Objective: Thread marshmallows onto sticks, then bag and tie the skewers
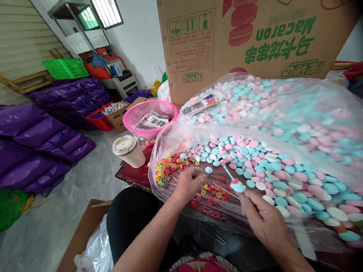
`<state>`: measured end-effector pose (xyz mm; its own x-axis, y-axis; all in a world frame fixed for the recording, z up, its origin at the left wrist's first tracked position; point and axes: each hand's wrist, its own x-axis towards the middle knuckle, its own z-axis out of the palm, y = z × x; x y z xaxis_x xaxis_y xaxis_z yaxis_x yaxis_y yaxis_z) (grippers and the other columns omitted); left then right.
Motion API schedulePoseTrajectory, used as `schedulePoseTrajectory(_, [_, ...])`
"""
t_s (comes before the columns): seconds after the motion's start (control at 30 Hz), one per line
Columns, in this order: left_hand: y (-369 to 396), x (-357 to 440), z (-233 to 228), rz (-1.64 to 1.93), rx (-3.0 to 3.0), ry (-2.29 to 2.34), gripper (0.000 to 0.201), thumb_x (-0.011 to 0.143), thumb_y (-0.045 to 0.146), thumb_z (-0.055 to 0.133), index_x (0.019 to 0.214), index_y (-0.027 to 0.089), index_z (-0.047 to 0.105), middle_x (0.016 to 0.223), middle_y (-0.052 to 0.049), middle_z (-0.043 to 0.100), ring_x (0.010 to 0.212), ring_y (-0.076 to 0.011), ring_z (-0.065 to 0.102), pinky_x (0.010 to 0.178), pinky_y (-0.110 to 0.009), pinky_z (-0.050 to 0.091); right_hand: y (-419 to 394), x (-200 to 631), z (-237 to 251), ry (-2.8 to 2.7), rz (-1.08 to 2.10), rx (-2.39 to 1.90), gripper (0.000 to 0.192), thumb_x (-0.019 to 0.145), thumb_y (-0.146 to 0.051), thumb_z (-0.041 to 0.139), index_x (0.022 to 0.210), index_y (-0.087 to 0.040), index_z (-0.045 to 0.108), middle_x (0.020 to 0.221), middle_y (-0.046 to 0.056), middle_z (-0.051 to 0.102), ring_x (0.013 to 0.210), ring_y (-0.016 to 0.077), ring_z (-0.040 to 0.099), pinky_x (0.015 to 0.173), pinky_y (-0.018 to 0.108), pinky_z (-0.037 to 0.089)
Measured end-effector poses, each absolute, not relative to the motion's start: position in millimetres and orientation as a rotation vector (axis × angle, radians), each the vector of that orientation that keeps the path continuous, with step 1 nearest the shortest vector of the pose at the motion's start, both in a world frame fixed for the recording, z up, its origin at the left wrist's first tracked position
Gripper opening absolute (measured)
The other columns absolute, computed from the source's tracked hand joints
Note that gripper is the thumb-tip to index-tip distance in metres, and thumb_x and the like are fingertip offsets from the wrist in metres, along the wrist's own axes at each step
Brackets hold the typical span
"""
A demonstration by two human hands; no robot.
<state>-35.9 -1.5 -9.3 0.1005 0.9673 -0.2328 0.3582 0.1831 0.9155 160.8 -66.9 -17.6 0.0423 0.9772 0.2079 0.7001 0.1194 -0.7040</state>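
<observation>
My right hand (259,213) is closed on a candy skewer (235,184). A red ring and pale blue-and-white marshmallow pieces sit around its thin light stick, which sticks up to the left. Over the dark red tabletop, my left hand (190,183) has bent fingers with tips smeared by motion; whether they hold anything is unclear. Just beyond those fingertips lies a single blue marshmallow (209,170). Colourful ring candies (170,166) are heaped left of it, and red and yellow rings (217,192) are scattered between my hands. Pink, blue and white marshmallows (272,166) spread across the right side.
Clear plastic sheeting (181,130) surrounds the candies. A large cardboard box (215,45) stands behind. To the left are a lidded cup (133,156) and a pink basket (129,117) holding printed packets. Purple bundles (36,147) and a green crate (65,69) stand farther off.
</observation>
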Motion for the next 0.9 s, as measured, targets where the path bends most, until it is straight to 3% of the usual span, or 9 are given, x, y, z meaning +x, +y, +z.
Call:
schedulePoseTrajectory(0.1, [8, -63, -4, 0.532, 1.781, 1.918, 0.013, 0.079, 0.02, 0.052, 0.082, 0.018, 0.065, 0.091, -0.008, 0.066, 0.09, -0.0217, 0.06, 0.081, -0.034, 0.045, -66, 160, -15, -1.716, 0.573, -1.612, 0.036, 0.087, -0.045, 0.04, 0.061, -0.022, 0.051, 0.052, -0.001, 0.053, 0.048, 0.0134, 0.049, 0.047, 0.022, 0.039])
schedulePoseTrajectory(0.27, [13, -78, -9, 0.44, 1.798, 1.92, 0.011, 0.075, 0.016, 0.055, 0.078, 0.015, 0.066, 0.093, -0.011, 0.064, 0.091, -0.025, 0.06, 0.083, -0.037, 0.044, -68, 142, -24, -1.812, 0.659, -1.497, 0.034, 0.089, -0.039, 0.038, 0.065, -0.021, 0.053, 0.051, -0.002, 0.053, 0.047, 0.013, 0.05, 0.048, 0.022, 0.039])
schedulePoseTrajectory(0.4, [11, -70, -9, 0.586, 1.662, 1.762, 0.017, 0.08, 0.022, 0.051, 0.086, 0.014, 0.065, 0.071, -0.004, 0.064, 0.068, -0.0163, 0.062, 0.068, -0.028, 0.049, -70, 141, -28, -1.896, 0.655, -1.523, 0.032, 0.091, -0.035, 0.036, 0.068, -0.021, 0.053, 0.056, -0.001, 0.057, 0.052, 0.0135, 0.052, 0.051, 0.023, 0.038])
schedulePoseTrajectory(0.5, [5, -57, -5, 0.812, 1.217, 1.41, 0.022, 0.076, 0.029, 0.058, 0.09, 0.012, 0.063, 0.058, 0.0, 0.061, 0.051, -0.012, 0.058, 0.052, -0.024, 0.048, -71, 141, -28, -1.952, 0.617, -1.529, 0.033, 0.091, -0.033, 0.035, 0.063, -0.021, 0.048, 0.053, -0.002, 0.052, 0.049, 0.0128, 0.049, 0.05, 0.023, 0.035])
schedulePoseTrajectory(0.63, [-3, -43, -1, 0.912, 0.803, 1.099, 0.032, 0.06, 0.029, 0.074, 0.084, 0.012, 0.063, 0.058, -0.001, 0.063, 0.052, -0.0131, 0.061, 0.052, -0.024, 0.05, -71, 138, -28, -1.964, 0.532, -1.531, 0.033, 0.091, -0.03, 0.034, 0.062, -0.022, 0.044, 0.054, -0.001, 0.053, 0.049, 0.013, 0.049, 0.05, 0.024, 0.033])
schedulePoseTrajectory(0.8, [-2, -40, -2, 0.937, 0.691, 0.998, 0.032, 0.06, 0.029, 0.077, 0.084, 0.011, 0.064, 0.07, -0.004, 0.068, 0.056, -0.0142, 0.064, 0.052, -0.025, 0.052, -70, 144, -30, -1.96, 0.496, -1.585, 0.031, 0.091, -0.028, 0.032, 0.065, -0.021, 0.047, 0.057, 0.001, 0.057, 0.052, 0.0145, 0.052, 0.052, 0.025, 0.034])
schedulePoseTrajectory(0.9, [-1, -38, -3, 0.938, 0.711, 1.053, 0.034, 0.058, 0.029, 0.078, 0.082, 0.01, 0.065, 0.063, -0.003, 0.066, 0.054, -0.0139, 0.064, 0.051, -0.025, 0.051, -70, 146, -28, -1.959, 0.487, -1.553, 0.031, 0.091, -0.028, 0.032, 0.064, -0.021, 0.047, 0.057, 0.001, 0.057, 0.051, 0.0139, 0.052, 0.051, 0.024, 0.034])
